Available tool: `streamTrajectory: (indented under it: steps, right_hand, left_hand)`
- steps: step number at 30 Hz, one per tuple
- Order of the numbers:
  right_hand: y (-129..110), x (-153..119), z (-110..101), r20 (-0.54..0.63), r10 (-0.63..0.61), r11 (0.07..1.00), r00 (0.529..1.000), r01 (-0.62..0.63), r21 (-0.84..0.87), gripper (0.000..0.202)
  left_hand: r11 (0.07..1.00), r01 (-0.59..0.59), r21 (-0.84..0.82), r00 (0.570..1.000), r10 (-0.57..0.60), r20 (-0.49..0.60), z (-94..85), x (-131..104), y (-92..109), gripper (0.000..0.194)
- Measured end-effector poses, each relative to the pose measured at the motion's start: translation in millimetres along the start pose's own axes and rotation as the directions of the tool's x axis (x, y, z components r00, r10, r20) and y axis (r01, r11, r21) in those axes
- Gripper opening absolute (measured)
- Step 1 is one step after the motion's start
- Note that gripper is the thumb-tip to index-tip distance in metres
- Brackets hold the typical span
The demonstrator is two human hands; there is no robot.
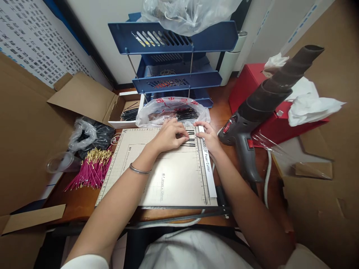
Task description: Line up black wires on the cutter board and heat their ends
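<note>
Several thin black pieces [191,142] lie side by side near the top right of the cream paper cutter board [174,175]. My left hand [171,135] rests over their left ends, its fingers bent and pressed together on them. At the board's right edge, my right hand [208,137] lies across the top of the white strip marked Paper Cutter [207,164], fingers apart, with fingertips near the right ends of the black pieces. Behind the board, a clear plastic bag [148,114] holds more black pieces.
Blue tiered trays [176,80] rise at the back. A grey heat gun [244,127] stands at the right before a red box [252,82]. Magenta pieces with gold ends [92,170] are heaped at the left, near an open cardboard box [86,95].
</note>
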State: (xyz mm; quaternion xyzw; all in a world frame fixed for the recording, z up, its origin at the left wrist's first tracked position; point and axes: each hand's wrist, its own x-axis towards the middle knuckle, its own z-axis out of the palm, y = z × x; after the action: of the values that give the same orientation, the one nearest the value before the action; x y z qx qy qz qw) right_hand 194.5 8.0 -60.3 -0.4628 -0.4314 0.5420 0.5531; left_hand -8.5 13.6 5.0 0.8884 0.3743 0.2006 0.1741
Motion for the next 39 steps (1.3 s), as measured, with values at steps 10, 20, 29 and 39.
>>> streamTrajectory:
  steps: [10,20,29,39]
  right_hand:
    - [-0.4,-1.5,-1.8,0.032,-0.019,1.0,0.999,0.019,-0.009,0.05]
    - [-1.7,-2.4,-2.1,0.057,-0.037,0.999,0.998,0.038,-0.018,0.053]
    - [-0.1,-1.0,-3.0,0.065,-0.025,1.0,0.998,0.025,-0.004,0.054]
    - [-3.2,-1.6,0.1,0.043,-0.035,0.999,0.998,0.035,-0.003,0.054]
  left_hand:
    - [0.998,0.014,0.065,1.0,-0.013,-0.013,-0.4,1.3,-1.6,0.017]
    - [0.996,-0.004,0.091,1.0,0.006,-0.016,-3.5,-0.4,0.5,0.015]
    - [0.99,0.015,0.142,1.0,-0.011,-0.025,-3.4,1.6,1.8,0.017]
    - [0.991,0.027,0.133,0.999,-0.024,-0.025,-3.1,0.7,3.4,0.017]
